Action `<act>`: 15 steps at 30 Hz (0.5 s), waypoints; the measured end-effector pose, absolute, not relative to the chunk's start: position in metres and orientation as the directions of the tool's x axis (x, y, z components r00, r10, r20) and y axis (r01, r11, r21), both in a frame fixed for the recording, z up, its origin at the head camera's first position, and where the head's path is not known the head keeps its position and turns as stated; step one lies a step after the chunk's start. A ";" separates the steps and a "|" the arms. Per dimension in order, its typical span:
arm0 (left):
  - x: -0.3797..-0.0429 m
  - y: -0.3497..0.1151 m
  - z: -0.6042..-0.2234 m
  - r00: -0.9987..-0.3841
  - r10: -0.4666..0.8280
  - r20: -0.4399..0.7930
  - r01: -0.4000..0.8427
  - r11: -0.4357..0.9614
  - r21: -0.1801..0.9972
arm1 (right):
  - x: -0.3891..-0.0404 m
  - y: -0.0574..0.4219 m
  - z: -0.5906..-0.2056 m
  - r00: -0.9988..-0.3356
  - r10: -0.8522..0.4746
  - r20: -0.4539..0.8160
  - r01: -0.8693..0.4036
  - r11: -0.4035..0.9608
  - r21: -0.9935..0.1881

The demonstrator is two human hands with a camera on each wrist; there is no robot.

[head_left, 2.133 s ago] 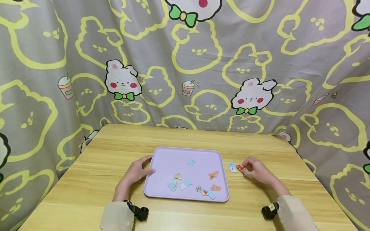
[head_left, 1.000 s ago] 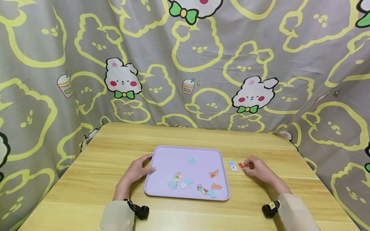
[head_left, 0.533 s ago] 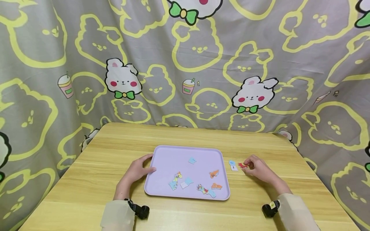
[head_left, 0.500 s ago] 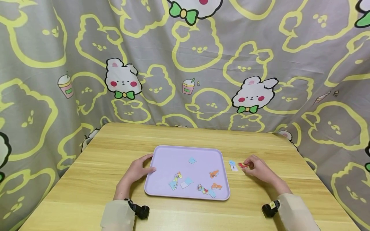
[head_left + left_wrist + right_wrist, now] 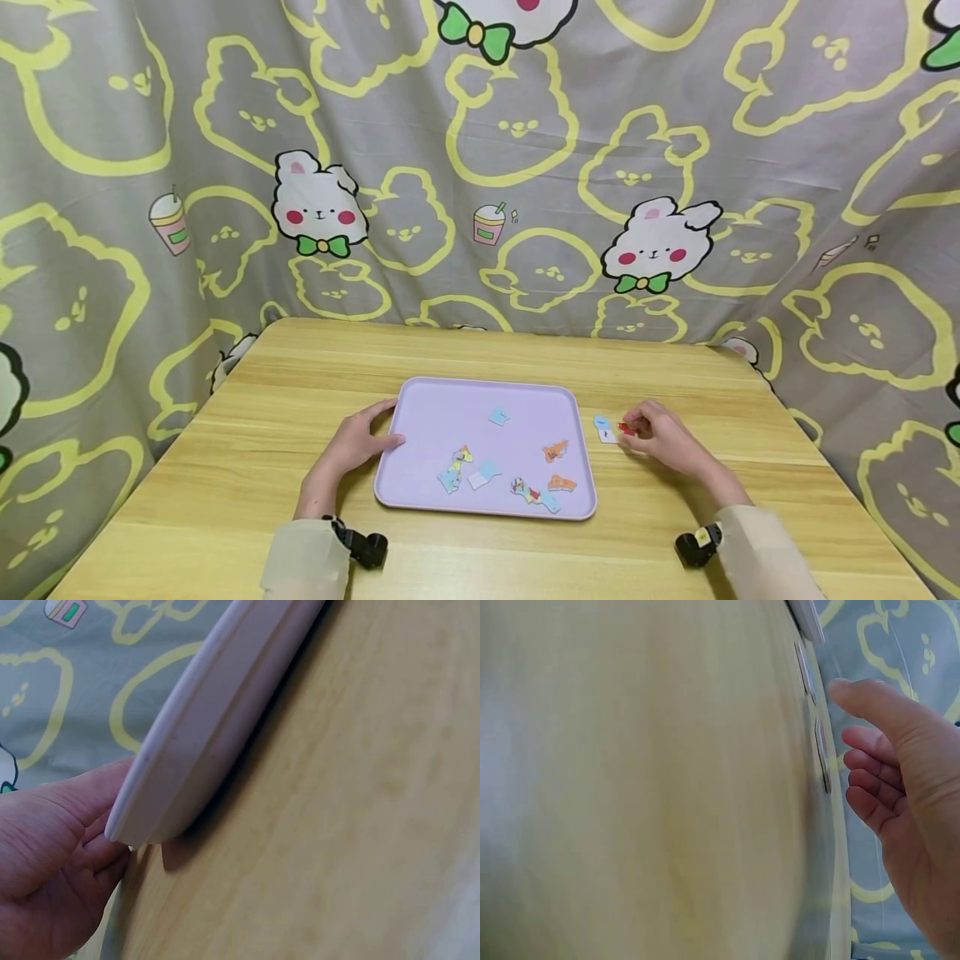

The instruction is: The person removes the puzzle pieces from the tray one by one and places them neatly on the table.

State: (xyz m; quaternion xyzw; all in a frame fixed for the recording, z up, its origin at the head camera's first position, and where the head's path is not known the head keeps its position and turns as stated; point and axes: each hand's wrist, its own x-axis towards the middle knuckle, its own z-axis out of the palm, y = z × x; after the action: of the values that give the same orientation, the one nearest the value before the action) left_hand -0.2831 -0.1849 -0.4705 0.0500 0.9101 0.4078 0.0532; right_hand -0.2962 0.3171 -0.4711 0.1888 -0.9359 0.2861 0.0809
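Note:
My left hand grips the near-left rim of the lilac tray, thumb over the edge; the left wrist view shows fingers at the tray's corner. My right hand hovers at a red-and-yellow puzzle piece, partly covered by its fingers in the head view. In the right wrist view this piece lies flat on the table, apart from the loosely bent fingers. Just left of it lies a blue-and-white piece, between it and the tray.
On the tray lie several puzzle pieces: a blue one, a blue-white pair, a yellow-blue group, a red-blue group and two orange ones. A patterned curtain hangs behind the wooden table.
My right hand, earlier with fingertips at the red piece's right side, has shifted slightly left over it. That piece had first moved slightly right. The left hand stays on the tray.

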 end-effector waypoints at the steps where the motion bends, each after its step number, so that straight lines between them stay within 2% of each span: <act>1: -0.283 -0.185 -0.471 -0.989 0.135 -0.056 0.048 0.662 0.748 | -0.296 0.315 -0.471 -0.915 -0.311 0.258 -0.402 0.760 -0.511; 15: -0.282 -0.185 -0.470 -0.988 0.141 -0.056 0.052 0.658 0.751 | -0.288 0.289 -0.471 -0.864 -0.390 0.319 -0.504 0.690 -0.520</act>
State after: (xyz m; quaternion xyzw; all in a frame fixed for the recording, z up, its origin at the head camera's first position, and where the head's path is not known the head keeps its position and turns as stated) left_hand -0.2821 -0.1854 -0.4705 0.0531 0.9088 0.4101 0.0548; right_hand -0.2883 0.2886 -0.4707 0.2443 -0.9145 0.3090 0.0919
